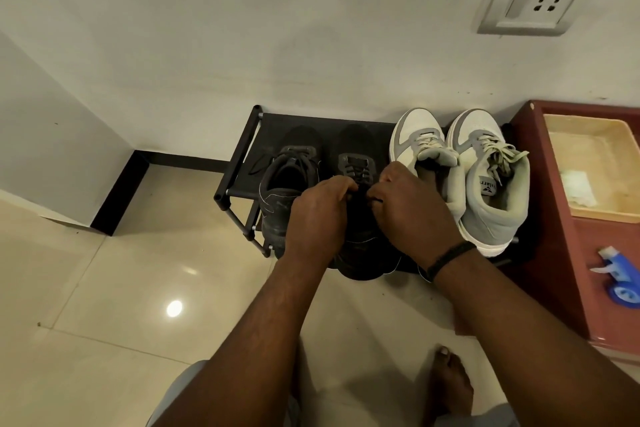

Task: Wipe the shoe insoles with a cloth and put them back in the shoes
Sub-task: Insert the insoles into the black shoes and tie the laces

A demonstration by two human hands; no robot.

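Head view, both hands (367,215) gripping black shoe (356,163)

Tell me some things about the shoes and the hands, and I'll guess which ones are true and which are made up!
1. Both hands are working at the right black shoe. True.
2. The grey and white shoes stand to the left of the black pair. False: they stand to its right, on the same black rack.
3. A blue spray bottle lies on the red surface at the right. True.
4. The person wears a black band on the left wrist. False: it is on the right wrist.
5. The left black shoe is being lifted off the rack. False: it sits on the rack with no hand gripping it.
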